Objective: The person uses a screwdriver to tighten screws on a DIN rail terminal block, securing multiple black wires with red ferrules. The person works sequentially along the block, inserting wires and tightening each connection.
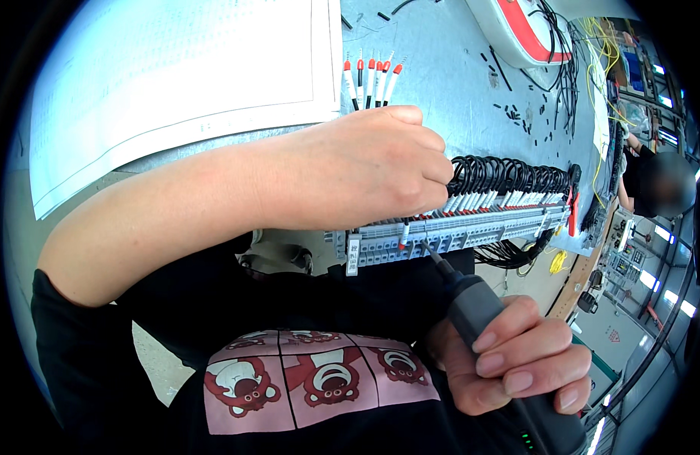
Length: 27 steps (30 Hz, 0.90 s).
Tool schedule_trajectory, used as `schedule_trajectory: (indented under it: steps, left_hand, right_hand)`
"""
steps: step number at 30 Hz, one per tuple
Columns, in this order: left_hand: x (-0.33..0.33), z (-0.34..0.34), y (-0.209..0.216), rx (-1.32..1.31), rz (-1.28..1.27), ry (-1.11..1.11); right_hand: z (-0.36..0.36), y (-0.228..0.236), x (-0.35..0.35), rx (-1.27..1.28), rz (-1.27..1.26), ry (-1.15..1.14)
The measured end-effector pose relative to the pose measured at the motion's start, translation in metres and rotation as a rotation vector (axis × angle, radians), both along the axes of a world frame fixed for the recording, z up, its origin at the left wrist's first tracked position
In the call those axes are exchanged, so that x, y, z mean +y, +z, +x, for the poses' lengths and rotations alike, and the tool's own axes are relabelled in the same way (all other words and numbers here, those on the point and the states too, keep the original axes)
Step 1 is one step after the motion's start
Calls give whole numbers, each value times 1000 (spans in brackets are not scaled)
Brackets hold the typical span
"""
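Observation:
My left hand (407, 163) is closed over the left part of a grey terminal block strip (456, 241), its fingertips hidden underneath. Several black wires with white sleeves and red ferrules (374, 76) fan out from its far side. On its near side one white-sleeved wire (405, 230) with a red end reaches a terminal. My right hand (524, 360) grips a dark cordless electric screwdriver (479, 311), green lights showing low on its body. The screwdriver's bit slants up to the strip's near row, just right of that wire.
Looped black wires (509, 176) line the strip's far side, with red-handled pliers (574, 208) at its right end. A printed sheet (190, 83) covers the table's left. Black offcuts (526, 117) lie near a white-and-red machine (520, 34). Another person (661, 178) is at far right.

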State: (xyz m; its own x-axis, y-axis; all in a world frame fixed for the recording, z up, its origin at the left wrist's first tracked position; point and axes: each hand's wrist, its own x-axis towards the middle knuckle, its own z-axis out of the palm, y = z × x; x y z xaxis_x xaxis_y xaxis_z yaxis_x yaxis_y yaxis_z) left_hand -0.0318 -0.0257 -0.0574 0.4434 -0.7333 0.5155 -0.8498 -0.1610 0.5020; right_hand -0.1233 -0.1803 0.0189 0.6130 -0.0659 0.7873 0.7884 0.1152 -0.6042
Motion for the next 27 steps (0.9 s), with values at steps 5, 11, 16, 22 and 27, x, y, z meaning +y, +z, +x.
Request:
schedule_trajectory:
  steps: [5, 11, 16, 22, 27]
  left_hand:
    - [1, -2, -1, 16, -10, 8]
    - [2, -1, 2, 17, 3, -2]
    - [1, -1, 1, 20, 2, 4]
    - [1, 0, 1, 26, -11, -3]
    - [2, 0, 1, 22, -17, -2]
  right_hand:
    - [0, 0, -1, 8, 19, 6]
    - [3, -3, -2, -45, 42, 69]
    - [4, -3, -4, -47, 34, 84]
    - [3, -1, -4, -25, 11, 81]
    - [7, -11, -12, 44, -267, 212]
